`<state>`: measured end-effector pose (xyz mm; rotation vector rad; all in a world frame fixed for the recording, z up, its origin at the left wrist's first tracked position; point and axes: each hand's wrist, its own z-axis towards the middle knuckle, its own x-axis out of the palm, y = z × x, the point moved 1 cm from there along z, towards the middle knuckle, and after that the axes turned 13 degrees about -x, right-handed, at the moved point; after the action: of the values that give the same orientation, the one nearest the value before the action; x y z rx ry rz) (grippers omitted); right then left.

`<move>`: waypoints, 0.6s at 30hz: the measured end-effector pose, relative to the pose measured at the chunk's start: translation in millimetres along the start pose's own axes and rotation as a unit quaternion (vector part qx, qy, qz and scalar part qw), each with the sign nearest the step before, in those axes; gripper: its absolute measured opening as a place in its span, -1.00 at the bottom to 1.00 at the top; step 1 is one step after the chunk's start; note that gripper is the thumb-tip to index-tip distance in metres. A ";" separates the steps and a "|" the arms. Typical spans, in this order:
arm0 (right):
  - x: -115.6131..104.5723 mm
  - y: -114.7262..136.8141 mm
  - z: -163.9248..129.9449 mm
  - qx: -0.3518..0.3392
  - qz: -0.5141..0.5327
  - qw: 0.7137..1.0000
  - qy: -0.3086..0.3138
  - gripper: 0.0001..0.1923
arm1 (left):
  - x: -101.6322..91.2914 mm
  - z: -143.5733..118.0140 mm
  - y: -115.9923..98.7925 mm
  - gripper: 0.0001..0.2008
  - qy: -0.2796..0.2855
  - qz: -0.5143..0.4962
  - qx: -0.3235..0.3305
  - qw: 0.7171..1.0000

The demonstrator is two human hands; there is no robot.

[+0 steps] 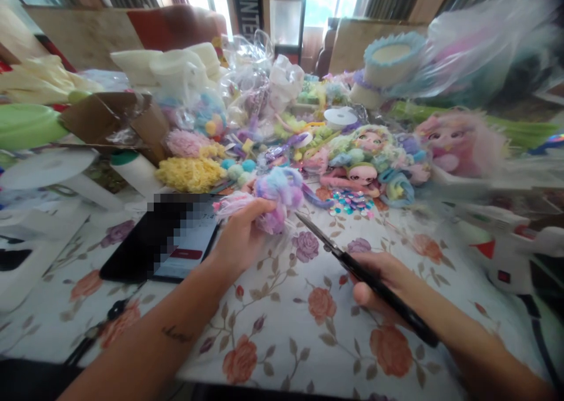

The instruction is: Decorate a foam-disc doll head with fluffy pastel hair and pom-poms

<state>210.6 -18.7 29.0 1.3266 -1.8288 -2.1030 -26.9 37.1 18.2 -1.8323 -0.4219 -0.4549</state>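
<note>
My left hand [244, 231] is closed around a fluffy doll piece [279, 192] in pastel purple, blue and pink, held just above the flowered tablecloth. Pale pink strands [231, 204] stick out of it to the left. In my right hand [379, 277] are scissors [352, 263] with long black handles, gripped with the fingers wrapped round them. Their blades look nearly closed, and the tip points at the right side of the fluffy piece, a small gap away. Some thin clear or white strands hang near that tip. My left fingertips are partly hidden behind the piece.
A dark tablet [132, 245] lies left of my left forearm. Yellow yarn [191, 174], loose sequins [352, 203], doll heads [363, 175] and a white ribbon spool [340, 117] crowd the table's far side. At the right is a white glue gun [502, 248] with a cord; a cardboard box [114, 119] stands back left.
</note>
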 end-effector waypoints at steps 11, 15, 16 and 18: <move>3.8 3.0 1.7 -0.013 -0.442 0.897 -0.023 -0.91 | 5.8 -1.9 -19.6 -0.92 -0.048 -0.183 -0.058 0.980; 1.3 3.3 2.2 0.005 -0.441 0.897 -0.013 -0.86 | 6.1 -4.6 -18.1 -0.93 -0.031 -0.172 -0.087 0.981; 0.6 2.8 2.2 0.011 -0.441 0.897 -0.014 -0.84 | 5.7 -5.1 -17.1 -0.93 -0.017 -0.167 -0.095 0.981; -1.4 0.9 2.3 0.022 -0.440 0.898 -0.019 -0.81 | 4.6 -5.7 -14.3 -0.89 0.025 -0.163 -0.113 0.980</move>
<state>209.7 -16.4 30.3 2.4824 -1.4046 -2.4235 -30.7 36.1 33.8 -1.9722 -0.6628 -0.8000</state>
